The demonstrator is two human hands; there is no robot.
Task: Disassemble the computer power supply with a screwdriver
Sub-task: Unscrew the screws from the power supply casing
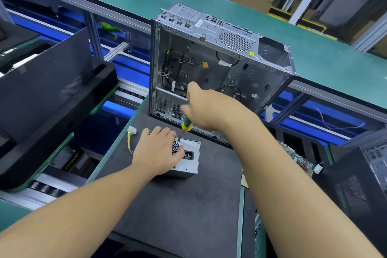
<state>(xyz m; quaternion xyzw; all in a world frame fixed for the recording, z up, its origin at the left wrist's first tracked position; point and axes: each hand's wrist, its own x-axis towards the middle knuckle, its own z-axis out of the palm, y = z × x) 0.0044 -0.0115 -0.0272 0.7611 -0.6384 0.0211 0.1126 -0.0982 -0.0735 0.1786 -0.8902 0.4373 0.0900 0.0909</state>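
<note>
Out of its case (219,58), the power supply (189,160) sits closed on the counter (188,205). The left grip (159,151) clasps its housing. The right grip (206,109) wraps a screwdriver (186,123), tip at a top corner; opening appears barely begun.

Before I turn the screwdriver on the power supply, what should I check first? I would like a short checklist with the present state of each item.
1. The power supply lies flat on the black mat: ok.
2. The left hand grips the power supply to steady it: ok.
3. The right hand grips the screwdriver: ok.
4. The screwdriver's point sits in a screw head: cannot tell. It meets the corner by the grille, but the screw is too small to see.
5. The left fingers are away from that point: not ok, they lie close beside it.
6. The power socket has no cord in it: ok.
</note>
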